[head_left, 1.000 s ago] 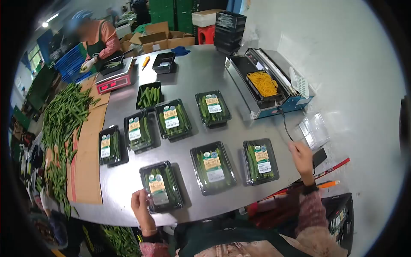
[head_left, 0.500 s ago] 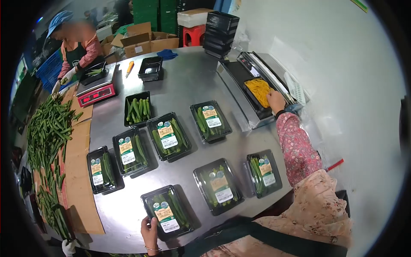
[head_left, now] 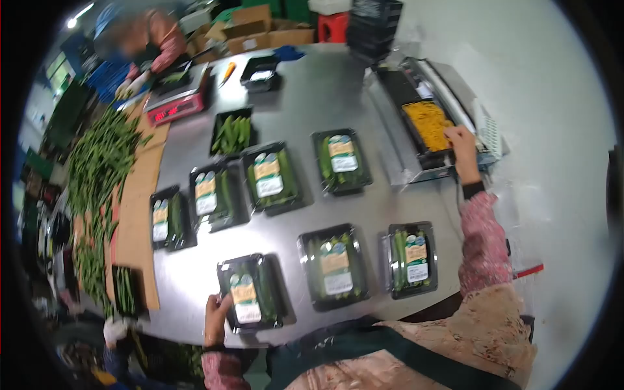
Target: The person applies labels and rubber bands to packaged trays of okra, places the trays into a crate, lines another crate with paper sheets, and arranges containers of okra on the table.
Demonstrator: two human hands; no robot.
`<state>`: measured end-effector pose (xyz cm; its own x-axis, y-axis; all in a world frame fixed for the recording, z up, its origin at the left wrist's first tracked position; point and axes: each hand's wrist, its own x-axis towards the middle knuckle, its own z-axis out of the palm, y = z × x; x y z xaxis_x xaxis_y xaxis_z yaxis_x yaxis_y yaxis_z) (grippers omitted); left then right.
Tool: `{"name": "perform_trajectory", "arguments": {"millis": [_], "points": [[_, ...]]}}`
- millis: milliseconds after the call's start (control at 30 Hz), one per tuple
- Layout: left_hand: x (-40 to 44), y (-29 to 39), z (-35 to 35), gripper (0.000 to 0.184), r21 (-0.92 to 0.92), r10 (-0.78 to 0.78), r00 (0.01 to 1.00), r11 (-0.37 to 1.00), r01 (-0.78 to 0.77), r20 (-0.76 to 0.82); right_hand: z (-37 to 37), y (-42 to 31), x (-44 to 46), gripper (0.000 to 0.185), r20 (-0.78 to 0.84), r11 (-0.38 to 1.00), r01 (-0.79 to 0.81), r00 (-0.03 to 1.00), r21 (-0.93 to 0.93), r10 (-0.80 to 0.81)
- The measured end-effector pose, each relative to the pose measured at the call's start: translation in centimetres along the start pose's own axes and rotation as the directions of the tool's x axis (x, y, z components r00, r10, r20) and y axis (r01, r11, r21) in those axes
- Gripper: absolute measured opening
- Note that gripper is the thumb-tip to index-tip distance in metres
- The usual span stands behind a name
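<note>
1 head-worn camera: looks forward and down across metal table (head_left: pixel 318 88) from near edge, wide view.

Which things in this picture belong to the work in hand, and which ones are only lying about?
Likely part of the work:
front labelled pack, at the left hand
yellow strands, at the right hand
other labelled packs
loose green pods

Apparently just lying about:
orange tool
blue cloth
cardboard boxes

Outward from my left hand (head_left: pixel 218 318) I count seven labelled black plastic packs of green pods (head_left: pixel 249 296) and, farther off, one red electronic scale (head_left: pixel 174 112); at my right hand (head_left: pixel 461 143), one stringy yellow heap (head_left: pixel 426 123).
</note>
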<state>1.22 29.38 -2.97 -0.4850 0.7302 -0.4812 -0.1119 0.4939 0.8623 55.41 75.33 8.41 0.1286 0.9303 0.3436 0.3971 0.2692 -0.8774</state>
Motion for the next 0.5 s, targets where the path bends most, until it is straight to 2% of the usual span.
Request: {"name": "perform_trajectory", "arguments": {"millis": [33,100,133,167,200,267,300,333,433,467,500], "points": [[0.0,0.1,0.0,0.025,0.034,-0.011,1.000,0.999,0.011,0.000,1.2,-5.1,-4.2,0.015,0.120,0.980,-0.100,0.990,0.175,0.079],[0.1,0.0,0.2,0.027,0.010,0.034,0.999,0.999,-0.034,-0.017,2.7,-9.3,-11.0,0.011,0.413,0.949,-0.300,0.880,0.097,0.235],[0.4,-0.8,0.1,0.027,-0.019,0.031,0.999,0.999,-0.032,-0.033,4.1,-10.5,-15.5,0.012,0.527,0.938,-0.289,0.837,0.193,0.150],[0.7,-1.5,0.0,0.026,-0.048,0.032,0.999,0.998,-0.034,-0.044,4.8,-11.1,-19.2,0.013,0.685,0.938,-0.346,0.691,0.035,0.230],[0.8,-1.7,-0.2,0.026,-0.052,0.022,0.999,0.998,-0.024,-0.038,6.1,-11.5,-23.2,0.017,0.813,0.832,-0.554,0.488,0.009,0.316],[1.5,-3.2,-0.7,0.027,-0.072,0.031,0.999,0.997,-0.032,-0.016,8.4,-14.9,-30.3,0.017,0.930,0.599,-0.801,0.218,-0.003,0.297],[2.1,-3.9,-0.8,0.027,-0.087,0.050,0.999,0.995,-0.050,-0.003,9.0,-15.4,-31.8,0.021,0.957,0.648,-0.744,0.037,-0.166,0.287],[1.4,-2.4,-0.2,0.030,-0.118,0.077,0.997,0.990,-0.078,-0.014,9.7,-14.7,-33.7,0.035,0.986,0.565,-0.823,0.040,-0.058,0.160],[0.2,-0.6,0.6,0.032,-0.271,0.101,0.995,0.958,-0.097,0.002,12.7,-18.6,-34.9,0.043,0.968,0.725,-0.688,0.210,0.045,0.139],[1.2,-2.2,0.1,0.036,-0.183,0.153,0.988,0.972,-0.147,0.020,14.4,-18.5,-35.2,0.055,0.954,0.838,-0.542,0.280,0.065,0.107],[1.0,-2.3,0.2,0.036,-0.228,0.146,0.989,0.964,-0.137,0.024,16.0,-18.1,-35.9,0.057,0.915,0.911,-0.407,0.391,0.071,0.104]]}}
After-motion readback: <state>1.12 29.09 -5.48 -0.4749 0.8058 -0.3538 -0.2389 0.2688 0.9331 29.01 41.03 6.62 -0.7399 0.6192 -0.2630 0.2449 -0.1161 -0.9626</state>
